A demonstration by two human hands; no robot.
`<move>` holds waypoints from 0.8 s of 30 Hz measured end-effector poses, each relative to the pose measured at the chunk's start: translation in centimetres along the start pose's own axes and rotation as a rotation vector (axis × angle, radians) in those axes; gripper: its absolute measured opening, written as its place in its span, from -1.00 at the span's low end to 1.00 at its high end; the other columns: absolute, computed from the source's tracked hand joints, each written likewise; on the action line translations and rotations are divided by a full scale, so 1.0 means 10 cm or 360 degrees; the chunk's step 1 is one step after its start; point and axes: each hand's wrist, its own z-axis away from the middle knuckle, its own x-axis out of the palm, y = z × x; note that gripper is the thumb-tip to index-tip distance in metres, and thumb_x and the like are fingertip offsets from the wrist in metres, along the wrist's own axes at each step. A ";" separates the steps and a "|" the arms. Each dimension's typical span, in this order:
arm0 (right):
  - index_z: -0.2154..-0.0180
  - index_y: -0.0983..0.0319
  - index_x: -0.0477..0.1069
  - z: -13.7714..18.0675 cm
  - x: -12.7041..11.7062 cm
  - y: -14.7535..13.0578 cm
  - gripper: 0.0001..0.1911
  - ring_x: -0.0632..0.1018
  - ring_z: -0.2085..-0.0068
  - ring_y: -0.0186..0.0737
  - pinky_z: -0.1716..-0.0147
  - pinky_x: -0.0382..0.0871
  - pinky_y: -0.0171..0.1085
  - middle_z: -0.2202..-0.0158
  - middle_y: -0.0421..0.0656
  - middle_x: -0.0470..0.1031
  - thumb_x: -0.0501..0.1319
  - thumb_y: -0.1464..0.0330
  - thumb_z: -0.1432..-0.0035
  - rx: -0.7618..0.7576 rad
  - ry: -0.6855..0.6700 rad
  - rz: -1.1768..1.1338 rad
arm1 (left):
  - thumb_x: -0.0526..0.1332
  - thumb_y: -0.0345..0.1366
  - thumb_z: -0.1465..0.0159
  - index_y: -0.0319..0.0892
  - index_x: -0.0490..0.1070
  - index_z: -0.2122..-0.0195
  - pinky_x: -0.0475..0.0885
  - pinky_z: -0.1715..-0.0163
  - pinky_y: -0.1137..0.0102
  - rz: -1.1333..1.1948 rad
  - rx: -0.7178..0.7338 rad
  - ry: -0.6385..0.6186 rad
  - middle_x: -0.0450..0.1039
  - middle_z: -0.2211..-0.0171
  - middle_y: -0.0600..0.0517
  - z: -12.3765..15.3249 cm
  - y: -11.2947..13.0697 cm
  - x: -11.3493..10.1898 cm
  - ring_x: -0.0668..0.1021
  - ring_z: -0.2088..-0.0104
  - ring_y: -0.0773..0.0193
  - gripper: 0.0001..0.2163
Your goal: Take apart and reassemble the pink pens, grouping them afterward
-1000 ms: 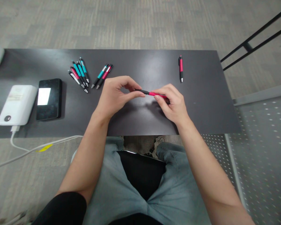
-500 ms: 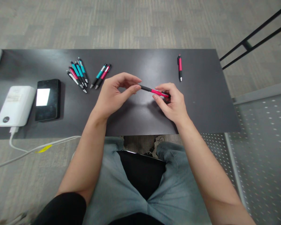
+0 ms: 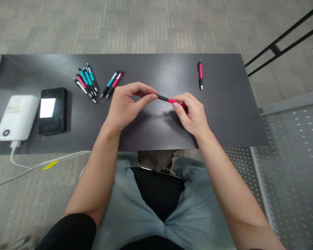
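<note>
We hold a red pen [image 3: 169, 100] between both hands, just above the middle of the dark table [image 3: 224, 114]. Our right hand [image 3: 191, 114] pinches the red barrel between thumb and fingertips, while our left hand [image 3: 127, 104] closes thumb and forefinger on the black grip end. Compared with a second ago, the pen has tilted: its black end now rides slightly higher and farther from us, and the right fingers cover more of the barrel, so that less red shows between the hands. The left fingertips, which half a second ago only met the tip, now sit firmly over it. We judge from this that the two halves of the pen are being worked against each other, with neither hand letting go.

Around the work lie other pens. A cluster of teal and red pens [image 3: 85, 80] fans out at the far left, a pair of pens [image 3: 112, 84] lies just beside it, and a single red pen [image 3: 200, 74] rests well apart at the far right. A black phone [image 3: 53, 110] and a white power bank [image 3: 17, 117] with its white cable [image 3: 41, 165] sit at the left edge. Nothing lies between the hands and these things; a black rail [image 3: 284, 40] stands off the table at the right.
</note>
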 end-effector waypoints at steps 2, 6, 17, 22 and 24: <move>-0.10 0.09 0.69 0.00 0.01 0.01 -0.47 0.63 0.15 -0.05 0.00 0.63 -0.05 0.06 -0.07 0.72 0.28 -0.21 -0.73 -0.0014 0.0028 -0.0027 | 0.62 -0.06 -0.46 -0.06 0.87 0.12 0.79 -0.06 0.22 -0.0016 -0.0047 -0.0005 0.89 0.13 -0.05 0.00 0.01 0.01 0.85 0.11 0.06 -0.81; 0.01 0.09 0.69 -0.02 0.01 0.00 -0.50 0.62 0.17 -0.07 0.04 0.60 -0.08 0.16 -0.10 0.68 0.24 -0.13 -0.79 -0.0037 0.0011 -0.0076 | 0.62 -0.03 -0.45 -0.05 0.88 0.12 0.79 -0.06 0.22 0.0024 -0.0041 -0.0008 0.90 0.13 -0.06 0.00 0.02 0.01 0.85 0.12 0.06 -0.79; 0.04 0.09 0.70 0.00 0.01 -0.01 -0.52 0.64 0.21 -0.10 0.05 0.60 -0.11 0.19 -0.12 0.72 0.25 -0.10 -0.79 -0.0025 -0.0007 -0.0098 | 0.65 -0.15 -0.42 -0.02 0.90 0.15 0.79 0.01 0.25 0.0190 0.0083 0.0041 0.89 0.18 -0.02 0.00 -0.01 0.04 0.85 0.18 0.09 -0.89; -0.11 0.07 0.72 0.01 0.01 0.00 -0.53 0.58 0.28 -0.13 0.17 0.56 -0.12 0.10 -0.12 0.77 0.37 -0.17 -0.70 -0.0002 0.0005 -0.0096 | 0.66 -0.14 -0.43 -0.04 0.90 0.14 0.79 0.00 0.25 0.0167 0.0067 0.0001 0.89 0.18 -0.03 0.00 -0.01 0.03 0.85 0.17 0.08 -0.88; -0.11 0.07 0.71 0.01 0.01 0.01 -0.55 0.58 0.28 -0.14 0.18 0.55 -0.13 0.08 -0.12 0.77 0.40 -0.16 -0.68 -0.0029 0.0027 -0.0105 | 0.65 -0.12 -0.43 -0.05 0.90 0.14 0.78 0.00 0.24 0.0150 0.0047 -0.0018 0.89 0.17 -0.04 -0.01 -0.01 0.02 0.85 0.17 0.08 -0.86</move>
